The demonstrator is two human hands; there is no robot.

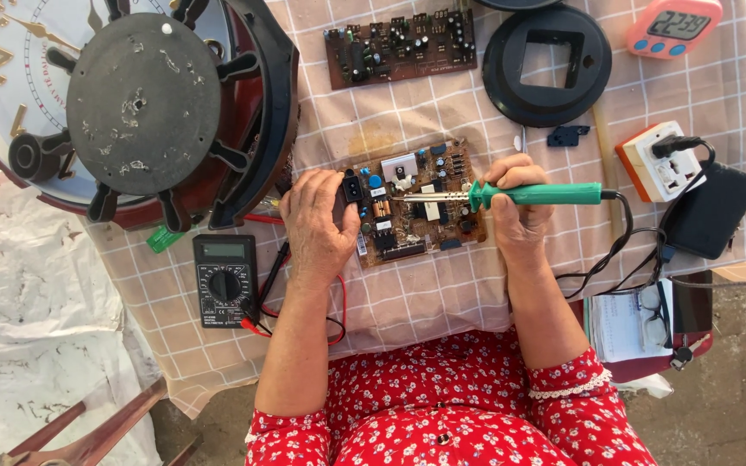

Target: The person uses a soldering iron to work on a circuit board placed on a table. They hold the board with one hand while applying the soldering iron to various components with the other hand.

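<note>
The right hand (518,197) is clenched around the green handle of a soldering iron (535,194), gripping it like a pen well back from the hot end, with the metal shaft reaching left over the circuit board (412,203). The tip sits above the middle of the board, among the small upright components; whether it touches a joint cannot be told from this view. To do this step well, the tip should meet only the one joint intended, come in at a shallow angle, and stay clear of the plastic parts and the fingers on the other side. A steady wrist resting on the cloth would help.

The left hand (319,220) lies half open, palm down, over the board's left edge, fingers curled against the black socket there, pinning the board to the checked tablecloth (442,293). It grasps nothing else.

The iron's black cord (623,233) runs right to a white and orange socket block (658,160) beside a black adapter. Left of the left hand lies a digital multimeter (224,280) with red and black leads. Beyond the board are a second circuit board (401,47), a black round frame (547,65), a pink digital timer (673,26), and a large wall clock (131,103) lying face down.
</note>
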